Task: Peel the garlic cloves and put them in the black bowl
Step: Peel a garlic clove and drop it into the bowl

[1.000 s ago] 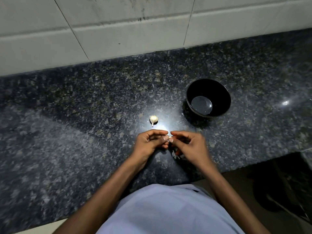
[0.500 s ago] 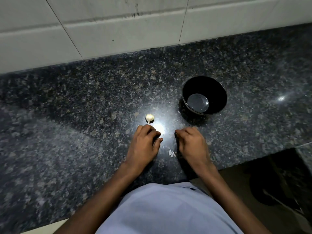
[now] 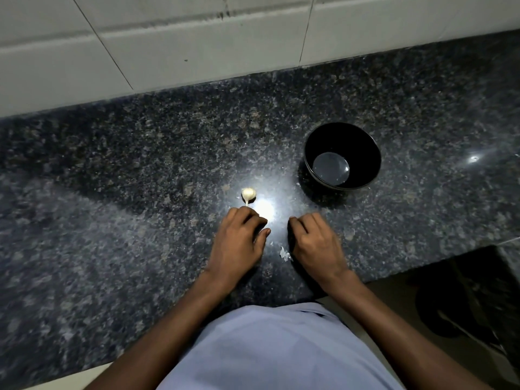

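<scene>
Both hands, left hand (image 3: 237, 243) and right hand (image 3: 316, 243), knuckle-down with fingers curled on speckled granite counter (image 3: 140, 164), contents unclear; papery garlic clove (image 3: 248, 194) near round glossy black bowl (image 3: 365, 147).

Both hands (image 3: 277, 243) rest on counter (image 3: 140, 178) (fingers (image 3: 244, 213) curled) near garlic clove (image 3: 248, 193).
</scene>
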